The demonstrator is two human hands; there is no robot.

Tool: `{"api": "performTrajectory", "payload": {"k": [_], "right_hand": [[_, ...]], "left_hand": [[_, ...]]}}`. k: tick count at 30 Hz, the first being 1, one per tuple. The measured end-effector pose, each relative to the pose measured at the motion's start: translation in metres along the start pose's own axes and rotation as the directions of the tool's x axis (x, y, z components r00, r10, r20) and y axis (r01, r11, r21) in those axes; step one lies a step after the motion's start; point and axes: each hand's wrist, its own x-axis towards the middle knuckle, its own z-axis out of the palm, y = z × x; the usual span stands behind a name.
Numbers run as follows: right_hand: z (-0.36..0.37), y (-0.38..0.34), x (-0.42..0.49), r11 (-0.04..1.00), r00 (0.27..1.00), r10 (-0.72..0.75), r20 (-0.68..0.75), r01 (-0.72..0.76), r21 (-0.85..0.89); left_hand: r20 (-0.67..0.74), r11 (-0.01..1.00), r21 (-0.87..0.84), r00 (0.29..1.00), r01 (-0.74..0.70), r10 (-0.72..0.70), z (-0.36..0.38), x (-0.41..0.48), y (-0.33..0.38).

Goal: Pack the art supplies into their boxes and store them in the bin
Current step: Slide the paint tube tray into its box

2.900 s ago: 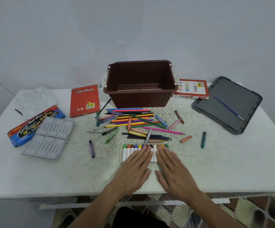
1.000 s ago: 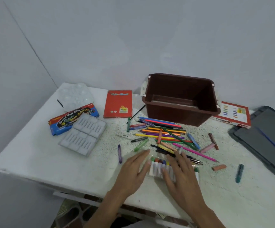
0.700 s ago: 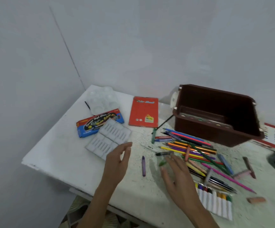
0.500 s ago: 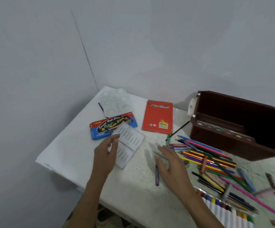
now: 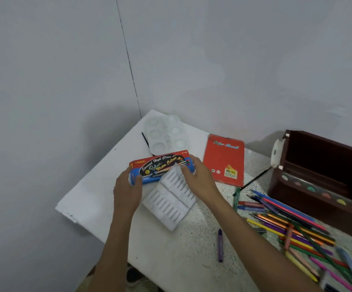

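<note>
At the table's left end, head view: both hands are on the watercolour box (image 5: 160, 165), one at each end.
Left hand (image 5: 126, 192): fingers curled round the box's left end, a firm hold by the look of it.
Right hand (image 5: 200, 180): reaching across, fingers curled over the box's right end, palm above the top corner of the white tray (image 5: 171, 201).
Watercolour box: red and blue, lettering facing up, on the white table (image 5: 99, 197) near its far-left corner, well apart from the bin.
White tray: ribbed plastic insert, lying slantwise between the two forearms, its top corner overlapping the box's near edge.
Palette (image 5: 166, 133): white with round wells, just behind the box by the wall, with a thin black brush (image 5: 145, 140) along its left side.
Red pencil box (image 5: 224, 159): lying flat just right of the right hand, between it and the bin.
Bin (image 5: 318, 186): brown, open-topped, at the right edge of view and partly cut off.
Loose pencils (image 5: 286, 226): a colourful heap on the table in front of the bin, right of the right forearm, blurring toward the bottom corner.
Purple crayon (image 5: 220, 245): lying alone, just left of the right forearm.
</note>
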Motion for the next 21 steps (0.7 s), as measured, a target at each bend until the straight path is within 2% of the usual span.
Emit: {"api": "performTrajectory", "payload": {"k": [5, 9, 11, 13, 17, 21], "right_hand": [[0.01, -0.007, 0.016, 0.999, 0.997, 0.028, 0.073, -0.026, -0.035], [0.011, -0.001, 0.025, 0.997, 0.997, 0.08, 0.007, -0.08, -0.02], [0.011, 0.002, 0.028, 0.989, 0.99, 0.137, 0.028, -0.139, 0.055], [0.009, 0.001, 0.027, 0.976, 0.991, 0.136, 0.016, -0.136, 0.17], [0.0, -0.006, 0.026, 0.952, 0.991, 0.068, -0.117, -0.03, 0.304], [-0.019, -0.017, 0.021, 0.924, 0.961, 0.035, -0.274, 0.073, 0.376]], "left_hand": [[0.073, 0.998, -0.026, 0.996, 0.055, -0.053, 0.009, 0.007, 0.002], [0.101, 0.995, -0.053, 0.992, 0.085, -0.079, 0.015, 0.009, 0.001], [0.096, 0.996, -0.05, 0.993, 0.074, -0.069, 0.015, 0.009, 0.002], [0.06, 0.996, -0.07, 0.997, 0.056, -0.052, 0.013, 0.009, 0.002], [-0.048, 0.978, -0.209, 0.999, -0.022, 0.013, 0.004, 0.007, 0.013], [-0.156, 0.929, -0.353, 0.986, -0.113, 0.061, -0.001, 0.0, 0.034]]}}
